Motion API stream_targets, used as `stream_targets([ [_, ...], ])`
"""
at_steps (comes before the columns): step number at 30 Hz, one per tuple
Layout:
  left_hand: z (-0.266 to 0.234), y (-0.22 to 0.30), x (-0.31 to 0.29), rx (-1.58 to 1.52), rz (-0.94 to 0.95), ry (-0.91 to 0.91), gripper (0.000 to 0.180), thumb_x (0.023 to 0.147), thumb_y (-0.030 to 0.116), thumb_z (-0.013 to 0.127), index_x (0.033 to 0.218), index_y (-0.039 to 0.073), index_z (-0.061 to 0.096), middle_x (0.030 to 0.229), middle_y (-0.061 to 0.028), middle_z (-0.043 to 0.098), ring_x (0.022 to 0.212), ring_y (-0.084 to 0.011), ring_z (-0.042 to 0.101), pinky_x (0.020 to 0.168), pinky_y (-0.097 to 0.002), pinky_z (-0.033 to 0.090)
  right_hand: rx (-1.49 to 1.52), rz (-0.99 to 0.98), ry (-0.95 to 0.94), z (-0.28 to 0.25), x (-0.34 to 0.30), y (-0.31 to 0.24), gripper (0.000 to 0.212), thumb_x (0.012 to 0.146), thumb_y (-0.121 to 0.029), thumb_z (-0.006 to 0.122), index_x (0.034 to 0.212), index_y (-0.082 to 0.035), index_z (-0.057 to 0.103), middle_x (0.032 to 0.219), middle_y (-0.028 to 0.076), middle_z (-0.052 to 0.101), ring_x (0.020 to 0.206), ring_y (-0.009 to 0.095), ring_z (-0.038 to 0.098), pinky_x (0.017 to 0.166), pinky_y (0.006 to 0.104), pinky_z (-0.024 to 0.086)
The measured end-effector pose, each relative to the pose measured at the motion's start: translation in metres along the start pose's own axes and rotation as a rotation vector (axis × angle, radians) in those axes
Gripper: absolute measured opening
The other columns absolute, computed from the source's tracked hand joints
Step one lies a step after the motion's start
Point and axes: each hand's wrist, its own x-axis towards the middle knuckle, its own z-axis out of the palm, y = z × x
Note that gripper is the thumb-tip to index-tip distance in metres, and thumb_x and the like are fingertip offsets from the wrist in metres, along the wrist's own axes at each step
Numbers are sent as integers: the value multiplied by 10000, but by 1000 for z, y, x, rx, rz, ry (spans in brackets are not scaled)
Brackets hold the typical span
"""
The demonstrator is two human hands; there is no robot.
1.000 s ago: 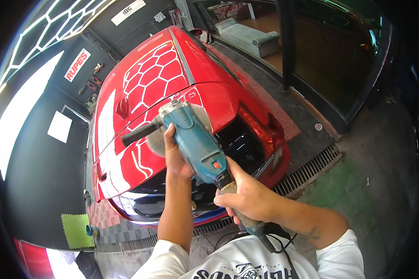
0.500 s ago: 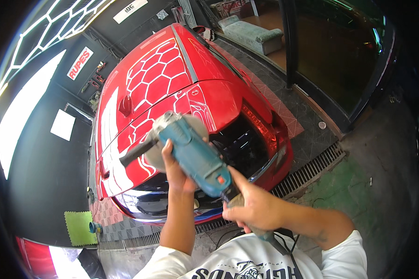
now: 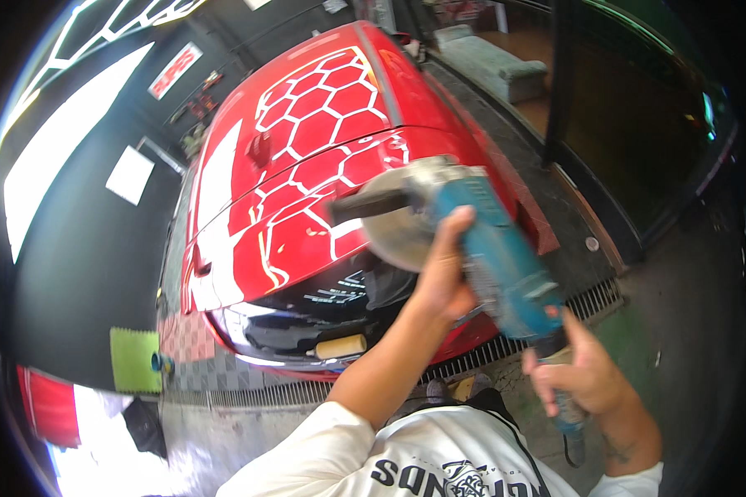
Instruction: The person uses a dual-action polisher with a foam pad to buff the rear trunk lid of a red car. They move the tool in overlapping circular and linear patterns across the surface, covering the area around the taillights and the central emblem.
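Observation:
A teal rotary polisher (image 3: pixel 506 257) with a metal head is held up in both hands over the rear of a red car (image 3: pixel 307 236). My left hand (image 3: pixel 448 277) grips its body just behind the head. Around the rear handle, near the power cord, my right hand (image 3: pixel 578 369) is closed. The round pale pad (image 3: pixel 399 232) is blurred; whether it touches the car cannot be told. A black side handle (image 3: pixel 369 201) sticks out leftward from the head, with no hand on it.
A cream bottle (image 3: pixel 340 346) lies at the car's rear window. A drain grate (image 3: pixel 249 399) crosses the floor behind the car. Green mat (image 3: pixel 133 360) and blue tape roll (image 3: pixel 159 362) are at lower left. Glass doors (image 3: pixel 638 141) and a pale couch (image 3: pixel 493 62) stand right.
Both hands have carried the polisher to the right across the view, and its side handle now points more directly left. The head view has shifted, and the cream bottle is now plainly visible.

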Motion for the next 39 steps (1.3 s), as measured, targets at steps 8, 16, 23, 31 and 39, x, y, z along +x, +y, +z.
stream_targets([
  [8, -13, -55, 13, -14, -137, -106, 500, 1003, 428, 743, 1320, 59, 625, 1172, -119, 728, 1105, -265, 727, 1040, -497, 585, -174, -27, 200, -50, -14, 71, 743, 891, 26, 757, 1523, -74, 378, 823, 74, 616, 575, 151, 617, 494, 330, 560],
  [16, -61, -17, -89, -9, 31, 4, 778, 946, 610, 755, 1443, 39, 573, 1349, -183, 698, 1261, -349, 690, 1132, -556, 535, -363, 71, -33, 20, -6, 62, 1080, 903, -14, 808, 1723, -59, 107, 1016, 86, 682, 697, 149, 648, 683, 321, 587],
  [23, -112, 29, -175, -16, 369, 97, 901, 930, 656, 719, 1552, 49, 479, 1513, -211, 591, 1447, -396, 551, 1161, -694, 484, -827, -26, -386, 77, 56, 67, 1132, 973, -263, 778, 1725, -17, -32, 1095, 314, 719, 989, 402, 759, 919, 463, 562],
  [31, -115, 41, -179, -40, 387, 86, 838, 980, 648, 670, 1558, 72, 474, 1457, -201, 625, 1395, -403, 588, 1147, -699, 488, -813, -14, -381, 91, 57, 56, 1151, 979, -299, 758, 1727, -30, -74, 1209, 388, 681, 972, 450, 754, 952, 479, 552],
  [39, -58, 50, -77, -77, 130, 38, 633, 1015, 563, 700, 1368, 45, 618, 1231, -156, 732, 1121, -301, 731, 1039, -500, 596, -206, 75, -187, 77, 27, 1, 1077, 1001, -77, 688, 1735, -89, -100, 1542, 227, 474, 681, 115, 630, 564, 284, 557],
])
